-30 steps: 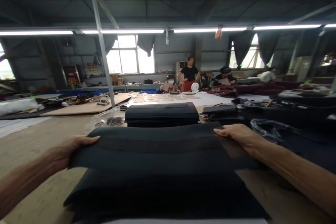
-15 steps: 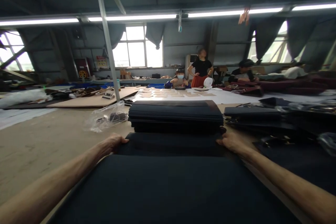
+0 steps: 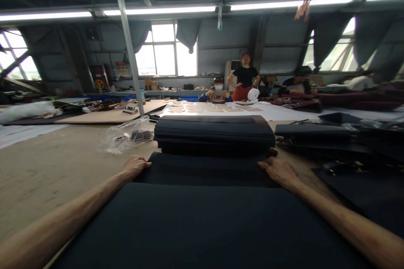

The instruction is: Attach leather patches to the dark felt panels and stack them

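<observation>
My left hand (image 3: 135, 167) pinches the left edge of a dark navy sheet (image 3: 205, 169), its fingers partly tucked out of sight. At the opposite edge my right hand (image 3: 280, 171) grips the same sheet, thumb on top. Nearer to me a wide, smooth dark panel (image 3: 202, 222) covers the front of the view and overlaps the held sheet's near part; I cannot tell whether the two are one piece. Just beyond my hands lies a stack of folded dark navy sheets (image 3: 214, 128), their layered edges facing me.
A clear plastic bag (image 3: 128, 136) lies left of the stack on the tan table (image 3: 63, 168). Dark pieces with metal fittings (image 3: 347, 170) lie to the right. A metal pole (image 3: 131, 50) rises behind the bag. Across the table, one person (image 3: 244, 75) stands and others sit.
The camera view has shifted slightly, so the stack sits a little higher and larger. Both hands stay at the sheet's edges; the right hand's back and knuckles show more.
</observation>
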The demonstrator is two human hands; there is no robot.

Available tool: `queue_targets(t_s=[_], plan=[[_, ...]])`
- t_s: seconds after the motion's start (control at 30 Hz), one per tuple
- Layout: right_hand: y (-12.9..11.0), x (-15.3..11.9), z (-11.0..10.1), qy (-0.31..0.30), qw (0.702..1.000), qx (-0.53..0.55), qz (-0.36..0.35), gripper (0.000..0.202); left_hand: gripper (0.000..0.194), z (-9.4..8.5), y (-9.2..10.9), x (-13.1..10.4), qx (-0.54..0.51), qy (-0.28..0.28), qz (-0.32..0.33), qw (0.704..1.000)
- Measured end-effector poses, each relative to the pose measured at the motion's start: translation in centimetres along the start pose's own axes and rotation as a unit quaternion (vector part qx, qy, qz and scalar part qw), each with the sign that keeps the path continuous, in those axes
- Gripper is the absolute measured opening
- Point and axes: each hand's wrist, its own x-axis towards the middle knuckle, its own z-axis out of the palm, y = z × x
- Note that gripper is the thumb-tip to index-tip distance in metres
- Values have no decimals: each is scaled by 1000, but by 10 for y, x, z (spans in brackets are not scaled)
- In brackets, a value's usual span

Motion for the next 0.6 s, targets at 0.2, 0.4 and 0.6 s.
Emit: queue_targets(t_s=[0.2,0.4,0.6], plan=[[-4,3,2,-3,999,-36,4,35,25,1,3,1,30,-15,7,999],[3,2,-3,-13,998,-46,-36,31,26,2,3,1,39,-16,-6,999],[3,9,4,-11,998,-41,-41,29,27,2,8,2,55,-12,-13,998]])
